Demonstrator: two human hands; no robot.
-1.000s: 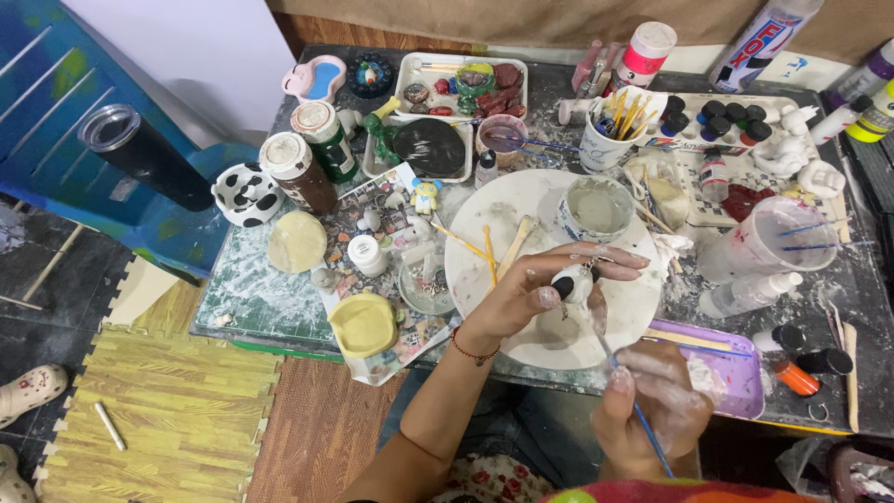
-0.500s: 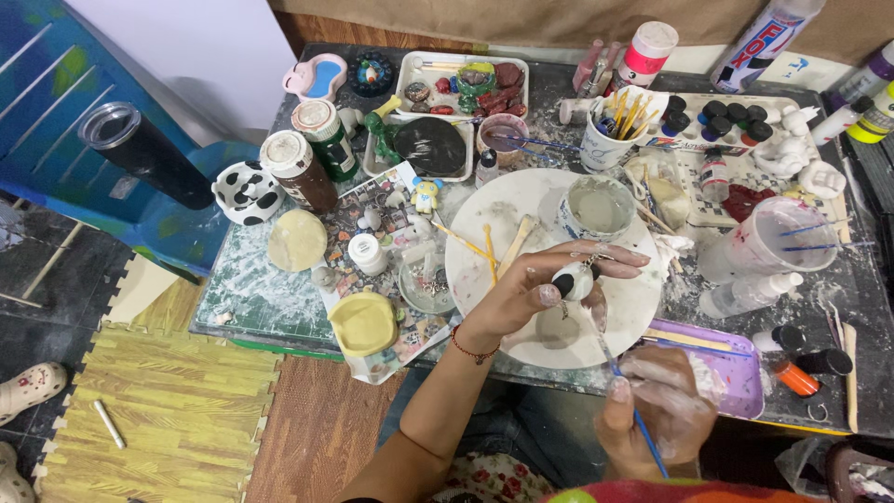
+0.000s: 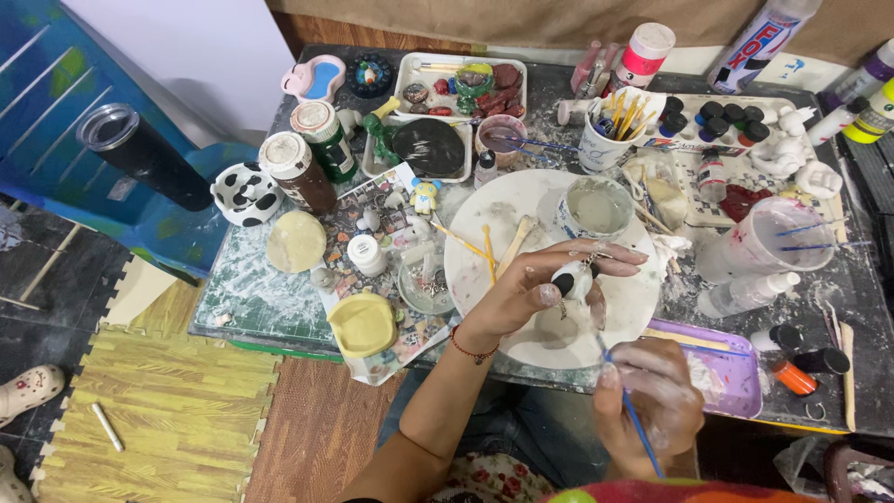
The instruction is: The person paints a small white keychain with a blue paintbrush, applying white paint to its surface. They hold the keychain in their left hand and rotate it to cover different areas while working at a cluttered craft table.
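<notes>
**Head view: brush hand has drawn in under the figurine**

Your left hand (image 3: 535, 293) stays curled around the small white figurine with the black top (image 3: 570, 278), fingers stretched over it and thumb beneath, holding it above the round white palette plate (image 3: 484, 270) near the middle of the table. It has barely shifted over the last second. What has changed is your right hand (image 3: 652, 405): it has settled closer in, fist closed round the blue-handled brush (image 3: 626, 402), whose tip now points up toward the underside of the figurine. Whether the bristles touch the piece, you cannot tell from here. That reads as painting in progress on the lower part of the figurine. The cup of cloudy water (image 3: 596, 207) sits just beyond your left fingers, and the purple tray (image 3: 745, 396) lies just beside your right hand.
</notes>
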